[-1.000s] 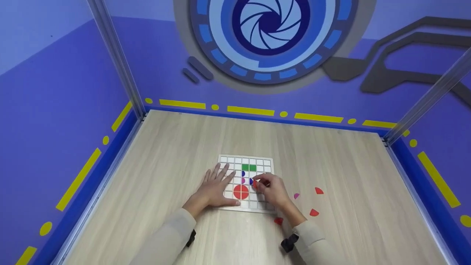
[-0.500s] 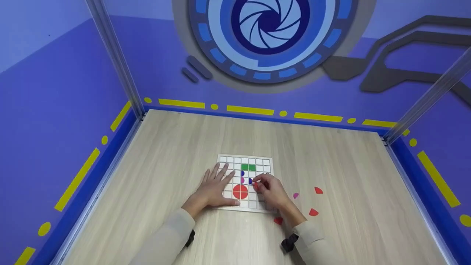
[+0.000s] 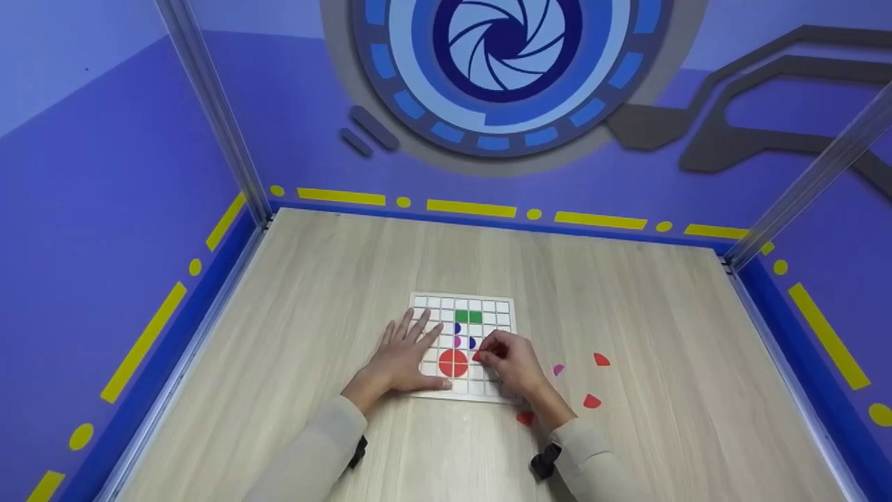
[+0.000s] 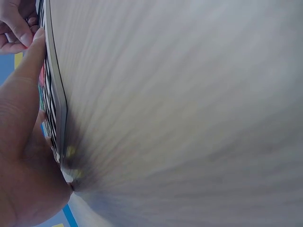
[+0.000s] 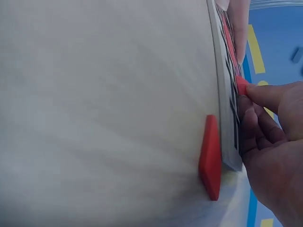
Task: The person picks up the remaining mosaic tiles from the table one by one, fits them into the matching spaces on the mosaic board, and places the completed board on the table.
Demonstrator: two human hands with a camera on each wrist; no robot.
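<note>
A white grid board [image 3: 421, 302] lies on the table in the head view. My left hand [image 3: 401, 361] rests on its left side with straight, spread fingers. Over the board's right part, my right hand [image 3: 512, 359] pinches a red quarter-circle piece [image 3: 478, 356] between thumb and fingers. The right wrist view shows that same red quarter-circle piece [image 5: 241, 85] at the fingertips, close to the grid. On the board are a red circle [image 3: 446, 357] made of quarter pieces, green squares [image 3: 462, 316], two dark blue half-circles [image 3: 472, 343] and a pink half-circle [image 3: 457, 341].
Right of the board lie loose pieces: a pink half-circle [image 3: 558, 370], a red quarter-circle [image 3: 601, 360] and another red quarter [image 3: 591, 401]. One more red piece [image 3: 525, 418] sits near the board's front right corner. Blue walls [image 3: 293, 125] enclose the wooden table [image 3: 334, 279].
My right hand has shifted the pinched red quarter-circle slightly nearer to me and left, away from the dark blue half-circle. My left hand stays in place on the board.
</note>
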